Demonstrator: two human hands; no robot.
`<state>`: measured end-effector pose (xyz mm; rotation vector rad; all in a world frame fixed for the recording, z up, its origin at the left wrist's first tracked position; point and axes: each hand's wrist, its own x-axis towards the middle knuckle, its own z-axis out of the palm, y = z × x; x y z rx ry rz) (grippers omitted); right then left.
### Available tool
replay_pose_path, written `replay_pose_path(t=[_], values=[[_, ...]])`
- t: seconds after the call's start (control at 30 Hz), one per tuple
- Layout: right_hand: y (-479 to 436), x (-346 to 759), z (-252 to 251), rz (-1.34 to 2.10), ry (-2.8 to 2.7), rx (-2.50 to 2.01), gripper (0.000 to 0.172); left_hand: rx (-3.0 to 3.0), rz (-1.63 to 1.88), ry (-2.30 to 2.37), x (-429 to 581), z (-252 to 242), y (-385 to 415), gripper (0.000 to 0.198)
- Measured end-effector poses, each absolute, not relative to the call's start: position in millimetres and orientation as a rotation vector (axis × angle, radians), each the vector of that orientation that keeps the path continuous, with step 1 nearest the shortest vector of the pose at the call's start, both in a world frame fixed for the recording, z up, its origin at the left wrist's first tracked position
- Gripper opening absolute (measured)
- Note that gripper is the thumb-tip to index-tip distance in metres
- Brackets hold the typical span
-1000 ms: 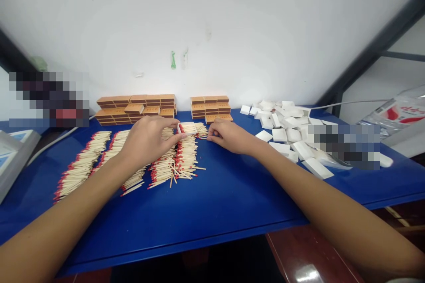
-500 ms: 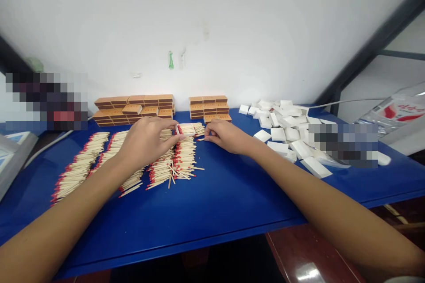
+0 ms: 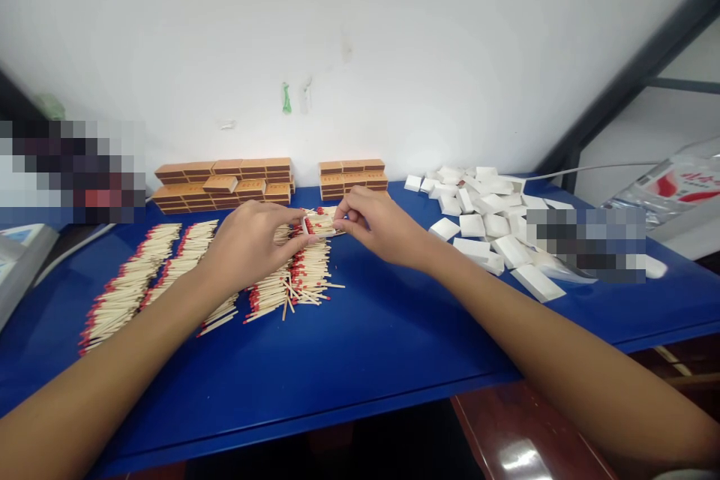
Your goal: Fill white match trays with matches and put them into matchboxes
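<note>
My left hand (image 3: 256, 240) pinches the left end of a small white matchbox tray (image 3: 305, 226) between thumb and fingers. Matches with red heads lie in this tray, which is held just above the rows of matches. At the tray's right end is my right hand (image 3: 374, 226), its thumb and fingertips closed on a match (image 3: 325, 225) over the tray; the fingers partly cover it. Beneath and in front of the hands runs a row of loose matches (image 3: 309, 270), red heads to the left. Further rows of matches (image 3: 127, 281) lie to the left, partly behind my left forearm.
Orange-brown matchboxes (image 3: 185, 191) are stacked along the wall, with a smaller stack (image 3: 353, 178) right of them. A pile of white trays (image 3: 495, 227) covers the right of the blue table (image 3: 360, 367). A plastic-wrapped pack (image 3: 675, 187) stands at the far right.
My right hand has moved left and slightly up with the match, from beside the tray to its right end. My left hand still holds the tray, which has shifted slightly right.
</note>
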<state>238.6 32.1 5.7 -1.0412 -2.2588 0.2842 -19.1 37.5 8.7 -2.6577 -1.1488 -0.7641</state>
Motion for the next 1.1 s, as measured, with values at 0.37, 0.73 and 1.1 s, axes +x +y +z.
replay_pose_path(t=[0.37, 0.73, 1.1], values=[[29, 237, 4, 0.213, -2.259, -1.039, 0.009, -2.713, -0.830, -1.013, -11, 11, 28, 0.045], [49, 256, -2, 0.173, -2.339, -1.253, 0.006, -2.658, -0.803, -1.263, -16, 19, 34, 0.043], [55, 260, -12, 0.290, -2.429, -1.361, 0.008, -2.642, -0.802, -1.244, -23, 18, 39, 0.044]])
